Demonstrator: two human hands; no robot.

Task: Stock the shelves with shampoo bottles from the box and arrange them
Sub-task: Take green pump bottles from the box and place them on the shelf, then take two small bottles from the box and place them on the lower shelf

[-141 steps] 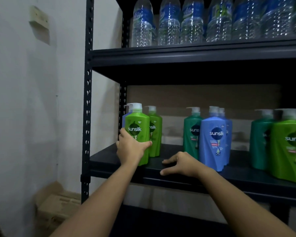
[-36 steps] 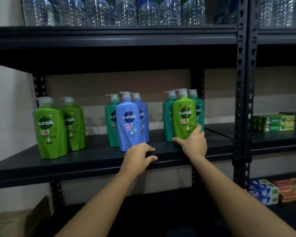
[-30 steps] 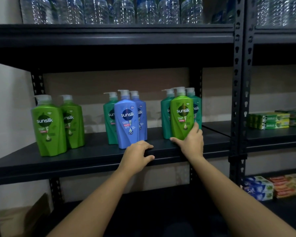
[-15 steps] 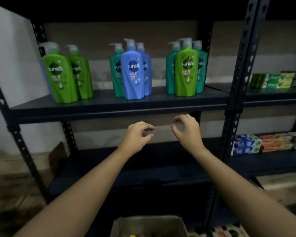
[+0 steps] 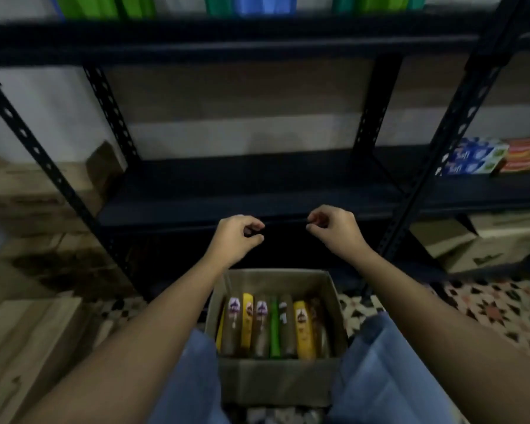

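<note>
Shampoo bottles (image 5: 268,327) lie packed side by side in the open cardboard box (image 5: 276,384) at 6 o'clock, between your knees on the patterned floor (image 5: 496,313); you can make out yellow, brown and one green body, with labels too blurred to read. At 12 o'clock, cut off by the frame's top edge, the bases of green and blue stocked bottles (image 5: 251,3) stand on the upper shelf (image 5: 227,41).

Your left hand (image 5: 237,240) hangs in the air above the far rim of the box, at about 11 o'clock from it, fingers loosely curled and holding nothing. Your right hand (image 5: 334,229) hangs level with it, toward 1 o'clock from the box, also loosely curled and empty. The two hands are apart, with a dark gap between them, and both sit in front of the edge of the lower shelf (image 5: 257,191).

At 2 o'clock, blue and red cartons (image 5: 487,156) rest on the neighbouring shelf. More cardboard boxes (image 5: 484,243) sit on the floor at 3 o'clock, and others at 9 o'clock.
</note>
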